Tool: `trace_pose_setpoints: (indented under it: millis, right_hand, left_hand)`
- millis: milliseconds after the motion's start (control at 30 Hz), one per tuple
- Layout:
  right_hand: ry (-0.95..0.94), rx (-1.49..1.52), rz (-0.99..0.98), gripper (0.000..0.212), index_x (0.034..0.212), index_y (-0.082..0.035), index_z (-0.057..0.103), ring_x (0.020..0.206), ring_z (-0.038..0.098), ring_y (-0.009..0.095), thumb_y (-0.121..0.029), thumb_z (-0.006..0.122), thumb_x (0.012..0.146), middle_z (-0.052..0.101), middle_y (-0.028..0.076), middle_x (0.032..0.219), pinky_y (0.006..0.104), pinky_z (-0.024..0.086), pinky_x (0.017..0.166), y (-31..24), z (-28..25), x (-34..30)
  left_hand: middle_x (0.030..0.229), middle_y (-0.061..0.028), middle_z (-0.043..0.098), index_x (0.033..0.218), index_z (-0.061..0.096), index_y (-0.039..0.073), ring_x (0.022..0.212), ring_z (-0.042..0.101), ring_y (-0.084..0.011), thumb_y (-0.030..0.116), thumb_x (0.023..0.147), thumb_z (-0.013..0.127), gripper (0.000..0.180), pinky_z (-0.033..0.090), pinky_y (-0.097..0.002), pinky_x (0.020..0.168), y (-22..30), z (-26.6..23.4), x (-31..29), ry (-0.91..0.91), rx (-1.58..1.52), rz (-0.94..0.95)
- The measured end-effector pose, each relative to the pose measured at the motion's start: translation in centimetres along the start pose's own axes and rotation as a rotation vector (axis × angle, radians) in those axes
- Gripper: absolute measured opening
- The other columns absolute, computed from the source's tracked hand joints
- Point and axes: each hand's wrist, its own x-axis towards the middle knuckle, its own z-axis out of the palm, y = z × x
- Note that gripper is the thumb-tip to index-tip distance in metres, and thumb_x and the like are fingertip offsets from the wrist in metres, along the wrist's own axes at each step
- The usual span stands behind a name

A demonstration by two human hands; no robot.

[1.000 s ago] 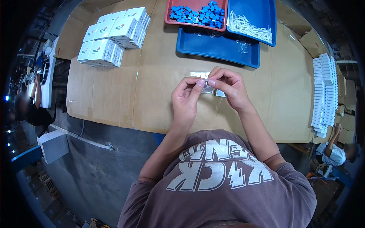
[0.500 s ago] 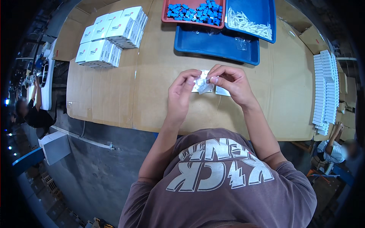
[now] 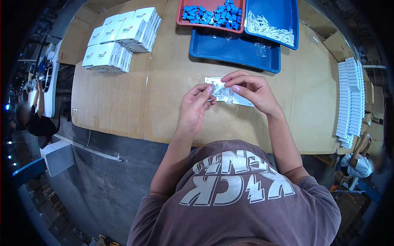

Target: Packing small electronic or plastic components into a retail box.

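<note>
A small clear plastic bag (image 3: 223, 95) with pale contents I cannot make out is between my hands, over the table. My left hand (image 3: 196, 105) pinches its left side between thumb and fingers. My right hand (image 3: 258, 93) is closed at its upper right edge, with thumb and fingertips bent around the plastic; the exact grip is partly hidden. Just under the bag is a white flat piece (image 3: 208, 80), mostly covered. A second white flat piece (image 3: 243, 101) lies beside it, partly beneath my right hand.
Beyond my hands sit a blue tray (image 3: 230, 53), a red tray (image 3: 180, 21) of blue parts and another blue tray (image 3: 294, 24) of white sticks. White boxes (image 3: 111, 49) are stacked at left. White pieces (image 3: 349, 98) line the cardboard-covered table's (image 3: 119, 106) right side. Other people sit at both sides.
The bag has been lowered slightly and lies flatter. My left hand has shifted its grip on the bag's left side, and my right hand has moved slightly right, its fingers farther from the left.
</note>
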Motion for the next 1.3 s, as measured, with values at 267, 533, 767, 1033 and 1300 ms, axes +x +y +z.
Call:
trace_pose_setpoints:
  millis: [267,533,767,1033,1300]
  right_hand:
    - [0.056,-0.072,0.229,0.022,0.114,0.003,0.069,0.105,0.067,0.014,0.001,0.074,0.093,0.071,0.010,0.115,0.0284,0.056,0.088,1.3,0.4,0.3]
    - [0.045,0.178,0.172,0.031,0.118,0.001,0.063,0.099,0.067,0.010,0.004,0.076,0.090,0.068,0.005,0.107,0.0241,0.057,0.080,1.3,1.8,0.1]
    - [0.092,0.153,0.194,0.031,0.117,0.000,0.063,0.092,0.067,0.009,0.000,0.078,0.091,0.069,0.006,0.105,0.0243,0.057,0.076,1.2,1.5,0.3]
    - [0.116,0.164,0.232,0.026,0.114,0.001,0.064,0.092,0.066,0.009,0.000,0.077,0.092,0.069,0.006,0.105,0.0251,0.057,0.075,2.3,1.2,0.2]
    - [0.058,0.141,0.202,0.038,0.128,0.003,0.063,0.091,0.064,0.008,0.005,0.075,0.091,0.066,0.006,0.111,0.0234,0.056,0.078,1.7,1.1,0.1]
  left_hand:
    - [0.099,-0.0054,0.069,0.118,0.065,0.001,0.088,0.067,-0.0117,0.011,0.103,0.067,0.018,0.055,-0.0266,0.083,-0.1,1.0,0.2,0.104,0.216,0.139]
    - [0.106,-0.0070,0.065,0.122,0.060,-0.003,0.091,0.067,-0.0104,0.002,0.101,0.066,0.023,0.057,-0.0267,0.085,-0.1,1.8,0.3,-0.004,0.223,0.182]
    - [0.106,-0.0068,0.066,0.122,0.062,-0.004,0.095,0.067,-0.0112,0.002,0.102,0.064,0.021,0.055,-0.0268,0.088,-0.3,2.1,0.7,-0.007,0.293,0.336]
    - [0.112,-0.0058,0.064,0.126,0.060,-0.004,0.100,0.063,-0.0093,-0.005,0.098,0.066,0.028,0.053,-0.0249,0.086,0.2,2.2,-0.2,-0.081,0.359,0.275]
    - [0.106,-0.0034,0.061,0.132,0.058,-0.004,0.096,0.060,-0.0074,-0.008,0.095,0.067,0.039,0.051,-0.0223,0.086,-0.4,1.8,-0.3,0.032,0.279,0.312]
